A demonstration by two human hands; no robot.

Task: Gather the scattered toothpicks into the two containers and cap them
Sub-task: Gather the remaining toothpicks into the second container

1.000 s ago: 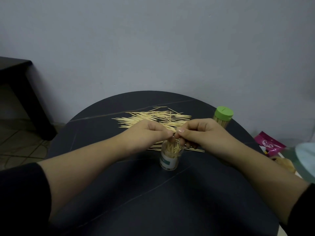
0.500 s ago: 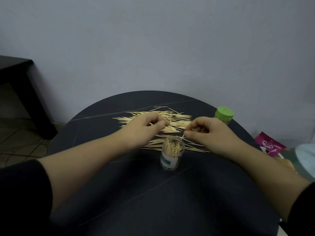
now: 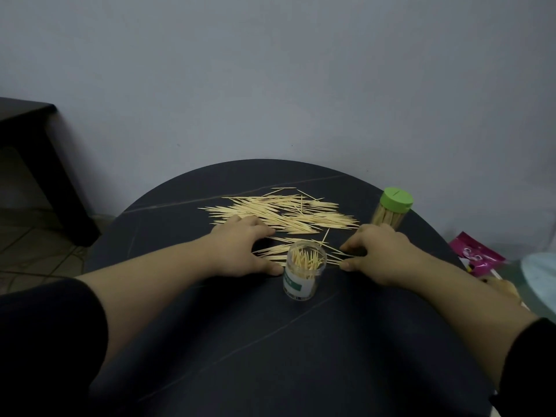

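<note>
A clear open container (image 3: 304,273) with a white and green label stands upright on the dark round table (image 3: 270,341), partly filled with toothpicks. A second container (image 3: 391,210) with a green cap stands at the far right. Loose toothpicks (image 3: 282,212) lie in a wide pile behind the open container, and a smaller bunch (image 3: 270,254) lies just left of it. My left hand (image 3: 240,251) rests palm down on the table with fingers and thumb spread around that bunch. My right hand (image 3: 382,255) lies palm down to the right, fingertips at the ends of a few toothpicks.
A pink packet (image 3: 475,254) and a pale blue object (image 3: 538,275) lie off the table's right edge. A dark side table (image 3: 30,139) stands at the left against the grey wall. The table's near half holds only my forearms.
Both hands have left the mouth of the open container, moved apart and dropped to the table on either side of it, onto the loose toothpicks.
</note>
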